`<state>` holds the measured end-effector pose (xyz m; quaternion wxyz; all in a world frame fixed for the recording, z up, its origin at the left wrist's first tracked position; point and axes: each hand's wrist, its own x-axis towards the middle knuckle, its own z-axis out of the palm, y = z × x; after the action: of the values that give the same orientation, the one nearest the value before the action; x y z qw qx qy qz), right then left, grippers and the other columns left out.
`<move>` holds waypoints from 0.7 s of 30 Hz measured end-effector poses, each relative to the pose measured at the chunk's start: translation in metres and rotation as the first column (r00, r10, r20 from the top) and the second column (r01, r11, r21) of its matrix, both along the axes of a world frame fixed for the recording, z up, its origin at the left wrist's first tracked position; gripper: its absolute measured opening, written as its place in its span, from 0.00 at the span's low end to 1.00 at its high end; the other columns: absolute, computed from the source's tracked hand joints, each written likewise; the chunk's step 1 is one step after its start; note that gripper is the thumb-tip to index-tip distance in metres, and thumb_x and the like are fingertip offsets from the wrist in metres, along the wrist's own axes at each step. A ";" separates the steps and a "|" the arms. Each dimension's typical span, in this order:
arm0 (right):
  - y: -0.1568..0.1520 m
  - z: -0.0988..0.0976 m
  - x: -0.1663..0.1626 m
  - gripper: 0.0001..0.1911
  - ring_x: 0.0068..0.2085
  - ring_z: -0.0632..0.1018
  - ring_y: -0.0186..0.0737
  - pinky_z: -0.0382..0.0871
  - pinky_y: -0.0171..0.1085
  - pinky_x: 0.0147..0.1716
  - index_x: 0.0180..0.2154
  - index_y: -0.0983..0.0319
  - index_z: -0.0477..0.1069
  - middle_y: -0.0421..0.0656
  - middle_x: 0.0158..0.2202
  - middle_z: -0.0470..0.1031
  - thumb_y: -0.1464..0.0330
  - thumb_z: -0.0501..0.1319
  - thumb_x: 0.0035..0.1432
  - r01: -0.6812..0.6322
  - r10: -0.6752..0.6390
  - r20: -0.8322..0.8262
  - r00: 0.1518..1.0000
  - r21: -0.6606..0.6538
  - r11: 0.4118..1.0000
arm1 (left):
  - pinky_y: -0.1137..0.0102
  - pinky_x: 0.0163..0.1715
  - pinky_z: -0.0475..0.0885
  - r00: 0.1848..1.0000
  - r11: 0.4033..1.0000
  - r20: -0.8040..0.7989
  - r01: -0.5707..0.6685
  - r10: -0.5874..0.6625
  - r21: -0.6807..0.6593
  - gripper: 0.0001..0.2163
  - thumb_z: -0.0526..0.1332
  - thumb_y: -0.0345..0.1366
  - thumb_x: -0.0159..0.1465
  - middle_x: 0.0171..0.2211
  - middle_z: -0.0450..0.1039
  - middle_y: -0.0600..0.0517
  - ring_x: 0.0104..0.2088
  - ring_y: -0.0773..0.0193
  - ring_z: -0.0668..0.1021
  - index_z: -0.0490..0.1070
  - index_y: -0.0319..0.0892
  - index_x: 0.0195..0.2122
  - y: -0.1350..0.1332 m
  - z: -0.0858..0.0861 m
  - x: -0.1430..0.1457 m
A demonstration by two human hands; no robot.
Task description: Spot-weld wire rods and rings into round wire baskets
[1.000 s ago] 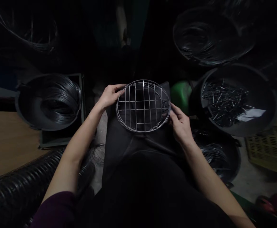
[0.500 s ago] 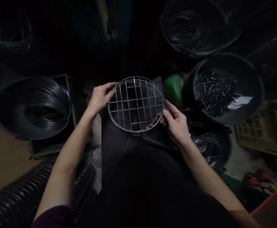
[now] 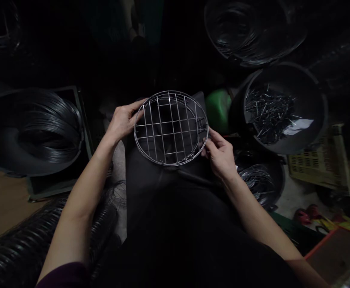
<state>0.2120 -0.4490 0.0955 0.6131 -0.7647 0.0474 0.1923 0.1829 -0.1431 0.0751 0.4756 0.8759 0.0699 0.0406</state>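
Observation:
A round wire grid [image 3: 171,127] with a ring rim is held over my dark-clothed lap. My left hand [image 3: 122,120] grips its left rim, fingers curled along the edge. My right hand [image 3: 221,154] pinches the rim at the lower right. The grid is tilted slightly, its far edge raised.
A black tub of coiled wire [image 3: 35,130] sits at left, and a black ribbed hose [image 3: 15,248] lies lower left. At right stand a tub of short wire pieces [image 3: 278,112], a green object [image 3: 218,108], another wire tub [image 3: 260,182] and a yellow crate [image 3: 319,170].
The view has swung right and down, so the tubs shifted left in frame. The grid has turned a little in my hands, and my right fingers have slid down its rim.

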 end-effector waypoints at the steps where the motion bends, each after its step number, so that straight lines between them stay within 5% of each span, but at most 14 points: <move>1: 0.000 0.002 0.001 0.29 0.20 0.66 0.28 0.57 0.30 0.18 0.56 0.60 0.72 0.36 0.24 0.72 0.56 0.64 0.54 -0.006 0.006 -0.005 1.000 0.006 1.000 | 0.66 0.60 0.69 1.000 1.000 0.002 0.006 -0.006 0.003 0.22 0.58 0.52 0.66 0.56 0.76 0.52 0.56 0.56 0.77 0.74 0.48 0.57 0.000 0.000 0.001; 7: -0.005 0.005 0.004 0.35 0.22 0.69 0.31 0.61 0.32 0.19 0.63 0.56 0.64 0.42 0.35 0.78 0.51 0.61 0.57 -0.052 0.052 0.010 0.999 -0.027 0.998 | 0.66 0.59 0.70 1.000 1.000 0.012 0.010 -0.009 -0.016 0.23 0.57 0.53 0.66 0.55 0.76 0.51 0.56 0.54 0.77 0.74 0.47 0.56 -0.001 0.005 0.002; 15: -0.002 -0.013 0.001 0.32 0.21 0.66 0.29 0.62 0.32 0.19 0.60 0.57 0.68 0.39 0.31 0.77 0.54 0.63 0.55 -0.020 0.023 0.033 0.999 -0.081 0.996 | 0.63 0.60 0.70 1.000 1.000 0.000 0.020 -0.020 -0.006 0.20 0.59 0.49 0.66 0.55 0.76 0.53 0.56 0.52 0.77 0.75 0.48 0.56 0.001 0.006 0.004; 21: -0.006 -0.019 0.005 0.33 0.23 0.68 0.32 0.67 0.34 0.22 0.60 0.58 0.70 0.38 0.30 0.74 0.54 0.65 0.54 -0.107 0.122 0.076 0.990 -0.177 0.978 | 0.62 0.58 0.71 1.000 1.000 0.006 0.004 -0.004 0.028 0.18 0.57 0.49 0.68 0.53 0.77 0.54 0.53 0.52 0.79 0.75 0.50 0.55 -0.001 -0.004 0.006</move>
<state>0.2173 -0.4551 0.0760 0.5338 -0.8241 -0.0067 0.1892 0.1886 -0.1437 0.0708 0.4638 0.8824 0.0661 0.0434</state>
